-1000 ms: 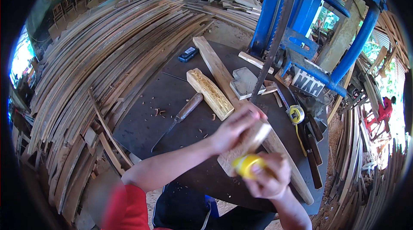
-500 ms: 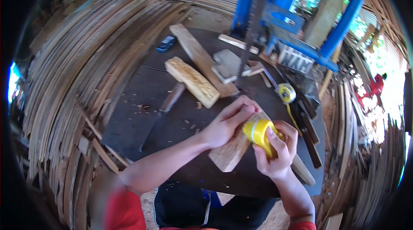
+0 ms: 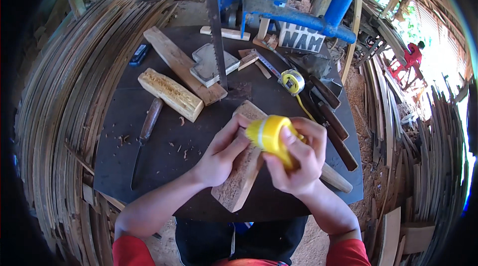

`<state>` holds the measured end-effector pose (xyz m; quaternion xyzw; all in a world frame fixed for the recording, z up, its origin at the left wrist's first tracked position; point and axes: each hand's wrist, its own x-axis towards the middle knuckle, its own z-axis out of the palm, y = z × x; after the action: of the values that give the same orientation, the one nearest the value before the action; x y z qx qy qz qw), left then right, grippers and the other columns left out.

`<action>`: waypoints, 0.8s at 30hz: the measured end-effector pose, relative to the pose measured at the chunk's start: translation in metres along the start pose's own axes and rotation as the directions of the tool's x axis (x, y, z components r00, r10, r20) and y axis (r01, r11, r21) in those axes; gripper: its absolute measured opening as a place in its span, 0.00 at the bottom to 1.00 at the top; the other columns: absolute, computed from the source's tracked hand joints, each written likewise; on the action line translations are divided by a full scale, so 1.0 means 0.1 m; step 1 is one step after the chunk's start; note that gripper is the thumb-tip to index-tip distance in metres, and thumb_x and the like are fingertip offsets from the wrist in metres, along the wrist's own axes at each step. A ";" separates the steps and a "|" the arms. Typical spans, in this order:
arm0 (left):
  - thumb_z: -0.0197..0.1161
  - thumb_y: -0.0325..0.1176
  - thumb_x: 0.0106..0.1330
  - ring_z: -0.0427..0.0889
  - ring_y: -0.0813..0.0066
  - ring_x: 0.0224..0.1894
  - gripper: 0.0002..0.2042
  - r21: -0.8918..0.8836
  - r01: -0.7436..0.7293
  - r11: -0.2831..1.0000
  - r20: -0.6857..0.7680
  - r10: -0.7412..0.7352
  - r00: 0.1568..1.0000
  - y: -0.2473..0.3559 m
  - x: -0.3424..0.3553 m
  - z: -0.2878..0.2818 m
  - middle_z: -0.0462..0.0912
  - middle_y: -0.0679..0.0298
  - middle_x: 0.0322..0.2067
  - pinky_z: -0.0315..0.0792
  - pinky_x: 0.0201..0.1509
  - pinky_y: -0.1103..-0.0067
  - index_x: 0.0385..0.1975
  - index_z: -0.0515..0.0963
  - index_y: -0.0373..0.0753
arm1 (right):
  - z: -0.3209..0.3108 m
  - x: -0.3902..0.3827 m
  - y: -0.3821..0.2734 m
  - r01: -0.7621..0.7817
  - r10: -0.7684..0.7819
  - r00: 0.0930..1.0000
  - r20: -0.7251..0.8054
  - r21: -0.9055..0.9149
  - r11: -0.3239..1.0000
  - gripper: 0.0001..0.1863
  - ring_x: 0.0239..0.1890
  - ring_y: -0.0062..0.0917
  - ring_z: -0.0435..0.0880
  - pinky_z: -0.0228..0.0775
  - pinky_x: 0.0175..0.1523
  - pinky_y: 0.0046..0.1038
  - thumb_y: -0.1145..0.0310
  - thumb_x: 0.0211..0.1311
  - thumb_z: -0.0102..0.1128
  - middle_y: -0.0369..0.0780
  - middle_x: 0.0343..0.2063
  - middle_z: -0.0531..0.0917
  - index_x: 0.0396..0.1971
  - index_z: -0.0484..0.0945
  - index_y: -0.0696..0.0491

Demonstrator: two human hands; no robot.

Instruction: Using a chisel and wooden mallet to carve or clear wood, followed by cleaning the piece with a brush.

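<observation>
While the right hand (image 3: 301, 159) closes its fingers around a yellow brush (image 3: 276, 144), thumb laid along the near side, the left hand (image 3: 216, 164) pinches the left side of a wooden block (image 3: 239, 179), its fingers bent in near the brush. The bristles (image 3: 254, 134) point left, over the block's upper face and right at the left fingertips; whether they touch the wood, I cannot tell. The block slants between the two hands, above the near part of a dark bench (image 3: 114, 169) — its lower end toward the person's lap.

Just beyond the right wrist, a rounded wooden piece (image 3: 337, 179) shows. Further right lie wood-handled tools (image 3: 339, 144), with a yellow tape measure (image 3: 292, 81) near them. Across on the left, a long wood-handled tool (image 3: 150, 120) touches or nearly touches a rough-faced block (image 3: 172, 94); behind that block a plank (image 3: 174, 57) runs under a grey flat piece (image 3: 208, 64). An upright toothed blade (image 3: 214, 32) stands there — before a blue metal frame (image 3: 298, 21). Long boards (image 3: 74, 96) fill the left side.
</observation>
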<state>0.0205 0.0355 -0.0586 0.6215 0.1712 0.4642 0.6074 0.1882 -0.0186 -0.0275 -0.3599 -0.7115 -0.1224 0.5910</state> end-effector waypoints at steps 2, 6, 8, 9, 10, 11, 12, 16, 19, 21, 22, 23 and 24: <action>0.51 0.39 0.80 0.78 0.82 0.41 0.09 -0.146 0.155 0.977 -0.089 -0.169 0.982 0.06 0.07 -0.03 0.78 0.67 0.37 0.72 0.49 0.79 0.48 0.74 0.42 | -0.09 -0.02 0.02 0.074 -0.074 0.990 0.121 0.003 0.997 0.27 0.38 0.35 0.82 0.76 0.38 0.31 0.70 0.50 0.76 0.47 0.41 0.78 0.52 0.79 0.52; 0.48 0.41 0.81 0.78 0.82 0.39 0.11 -0.270 0.123 0.955 -0.341 -0.214 0.915 0.19 0.21 -0.28 0.79 0.67 0.38 0.73 0.45 0.81 0.47 0.75 0.43 | 0.02 -0.11 -0.16 0.110 -0.204 0.899 0.386 0.251 0.962 0.22 0.35 0.34 0.83 0.76 0.38 0.30 0.68 0.51 0.77 0.46 0.44 0.79 0.48 0.83 0.50; 0.49 0.40 0.81 0.77 0.82 0.42 0.10 -0.206 0.100 0.973 -0.367 -0.172 0.914 0.16 0.16 -0.23 0.79 0.66 0.40 0.72 0.48 0.80 0.47 0.74 0.42 | 0.01 -0.10 -0.08 0.046 -0.087 0.943 0.322 0.132 0.990 0.26 0.38 0.32 0.83 0.76 0.40 0.30 0.67 0.50 0.78 0.43 0.46 0.79 0.51 0.83 0.48; 0.49 0.38 0.80 0.76 0.82 0.43 0.09 -0.157 0.129 0.979 -0.315 -0.173 0.933 0.15 0.13 -0.14 0.78 0.66 0.40 0.71 0.50 0.80 0.47 0.74 0.41 | 0.01 -0.09 -0.03 0.009 -0.030 0.957 0.289 0.076 0.997 0.27 0.40 0.31 0.83 0.76 0.41 0.30 0.67 0.49 0.79 0.42 0.46 0.79 0.53 0.83 0.47; 0.50 0.36 0.80 0.74 0.82 0.47 0.08 -0.010 0.119 0.993 -0.151 -0.119 0.981 0.10 0.09 -0.11 0.77 0.66 0.42 0.67 0.55 0.81 0.46 0.74 0.40 | 0.01 -0.07 0.00 -0.037 0.029 0.981 0.191 0.041 0.998 0.31 0.42 0.35 0.82 0.77 0.42 0.31 0.71 0.49 0.78 0.44 0.46 0.79 0.56 0.80 0.47; 0.49 0.35 0.80 0.72 0.82 0.49 0.08 -0.017 0.028 0.999 -0.080 -0.029 0.996 0.02 0.05 -0.06 0.76 0.66 0.43 0.65 0.58 0.81 0.44 0.74 0.39 | 0.00 -0.05 0.04 -0.047 0.045 0.993 0.105 0.020 0.999 0.32 0.42 0.38 0.83 0.78 0.41 0.32 0.72 0.48 0.78 0.46 0.46 0.78 0.57 0.79 0.47; 0.50 0.35 0.80 0.72 0.82 0.50 0.08 -0.057 0.051 0.997 -0.071 -0.056 0.996 0.00 0.04 -0.07 0.76 0.66 0.44 0.65 0.59 0.81 0.43 0.74 0.38 | -0.01 -0.02 0.02 -0.072 0.069 0.991 0.117 0.021 0.997 0.31 0.42 0.37 0.83 0.78 0.41 0.31 0.71 0.49 0.79 0.45 0.46 0.78 0.57 0.80 0.47; 0.51 0.36 0.79 0.77 0.81 0.46 0.07 -0.380 0.186 0.906 -0.338 -0.323 0.884 0.02 0.19 -0.23 0.79 0.69 0.42 0.71 0.54 0.79 0.43 0.75 0.42 | -0.01 -0.11 -0.07 -0.087 0.016 0.929 0.370 0.176 0.981 0.25 0.38 0.31 0.84 0.80 0.40 0.30 0.68 0.51 0.78 0.41 0.44 0.79 0.52 0.84 0.46; 0.52 0.37 0.79 0.77 0.83 0.44 0.07 -0.366 0.155 0.918 -0.427 -0.314 0.848 0.08 0.19 -0.27 0.79 0.71 0.41 0.72 0.53 0.79 0.42 0.75 0.44 | 0.02 -0.07 -0.04 -0.046 -0.049 0.907 0.417 0.215 0.975 0.28 0.38 0.33 0.84 0.80 0.42 0.30 0.68 0.49 0.79 0.42 0.43 0.79 0.54 0.84 0.44; 0.51 0.36 0.80 0.75 0.84 0.49 0.07 -0.157 0.243 0.957 -0.147 -0.266 0.953 0.09 0.09 -0.13 0.77 0.69 0.44 0.68 0.57 0.81 0.44 0.74 0.44 | -0.02 -0.02 -0.02 -0.108 0.073 0.953 0.294 0.104 0.989 0.28 0.38 0.33 0.85 0.80 0.41 0.30 0.68 0.49 0.80 0.43 0.44 0.78 0.54 0.83 0.46; 0.49 0.36 0.80 0.73 0.83 0.53 0.07 -0.302 0.218 0.928 -0.037 -0.240 0.970 0.02 0.04 -0.04 0.76 0.68 0.47 0.65 0.61 0.81 0.46 0.73 0.43 | -0.05 -0.02 0.03 -0.109 0.095 0.971 0.219 0.052 0.993 0.28 0.38 0.35 0.85 0.80 0.40 0.31 0.69 0.49 0.80 0.44 0.44 0.78 0.53 0.83 0.47; 0.48 0.37 0.81 0.71 0.82 0.55 0.08 -0.269 0.308 0.913 -0.003 -0.320 0.947 0.05 0.01 -0.02 0.75 0.67 0.49 0.64 0.61 0.82 0.47 0.72 0.42 | -0.06 -0.03 0.05 -0.124 0.123 0.981 0.151 -0.001 0.992 0.28 0.38 0.35 0.85 0.81 0.39 0.31 0.70 0.49 0.80 0.44 0.44 0.78 0.54 0.83 0.47; 0.48 0.38 0.81 0.73 0.82 0.53 0.09 -0.245 0.286 0.926 -0.014 -0.299 0.954 0.04 0.04 -0.06 0.75 0.67 0.47 0.65 0.60 0.82 0.47 0.72 0.42 | -0.07 -0.03 0.06 -0.110 0.107 0.982 0.156 0.014 0.994 0.28 0.38 0.34 0.85 0.81 0.38 0.31 0.69 0.49 0.79 0.44 0.44 0.78 0.54 0.83 0.47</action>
<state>0.0163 0.0413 -0.0547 0.4988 0.2203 0.4015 0.7359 0.1977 -0.0191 -0.0297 -0.4001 -0.7360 -0.0537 0.5435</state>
